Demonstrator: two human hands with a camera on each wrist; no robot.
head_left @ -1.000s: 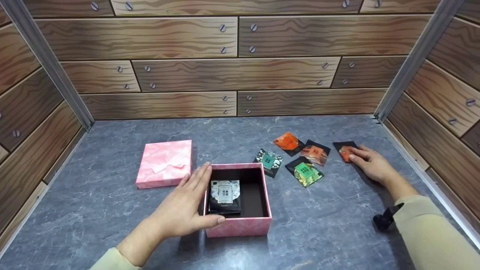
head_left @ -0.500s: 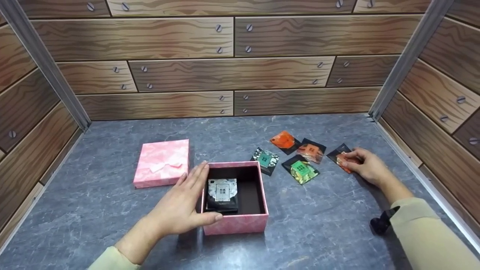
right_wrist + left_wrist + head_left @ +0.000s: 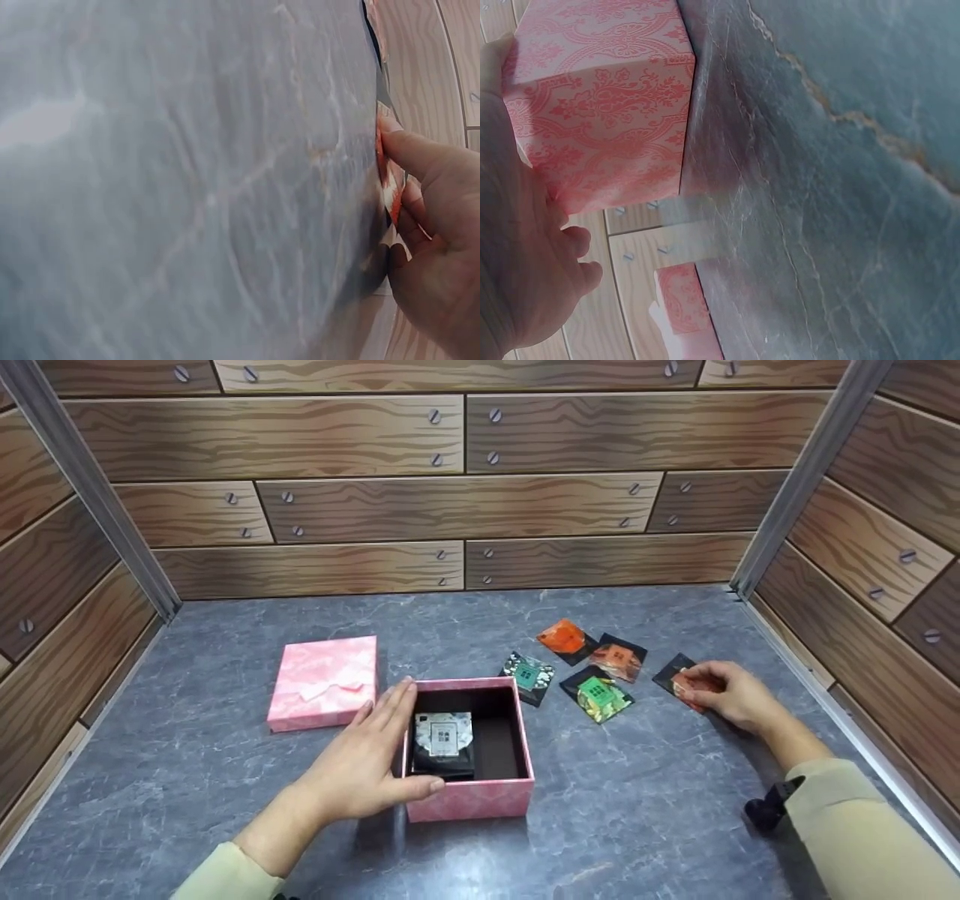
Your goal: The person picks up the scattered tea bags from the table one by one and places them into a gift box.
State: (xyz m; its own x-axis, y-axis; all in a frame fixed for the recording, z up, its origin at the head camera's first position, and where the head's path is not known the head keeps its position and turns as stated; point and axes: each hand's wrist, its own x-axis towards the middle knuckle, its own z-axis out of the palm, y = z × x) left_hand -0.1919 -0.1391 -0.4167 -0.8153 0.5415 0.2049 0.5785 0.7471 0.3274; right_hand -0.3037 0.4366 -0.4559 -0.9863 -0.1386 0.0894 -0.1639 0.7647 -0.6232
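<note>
My left hand (image 3: 352,772) rests on the open pink patterned box (image 3: 471,801), its straight fingers along the left wall and the thumb at the front left corner. In the left wrist view the palm lies close by the box wall (image 3: 611,135). Inside the box, on the left, lies a black sachet with a silvery label (image 3: 442,739). Over to the right, my right hand (image 3: 739,697) pinches a black and orange-red sachet (image 3: 673,672) between thumb and fingers, low over the table. The right wrist view shows the sachet (image 3: 391,191) tilted at the fingertips.
A pink lid with a bow (image 3: 326,675) lies left of the box. Between box and right hand are a teal-label sachet (image 3: 528,675), a green one (image 3: 598,694), a bright orange one (image 3: 564,637) and a brownish-orange one (image 3: 619,658). Wood-patterned walls (image 3: 360,566) enclose the marbled table (image 3: 600,810).
My right hand has drawn its sachet slightly nearer and turned it. The left hand stays at the box. The whole head view has shifted a little.
</note>
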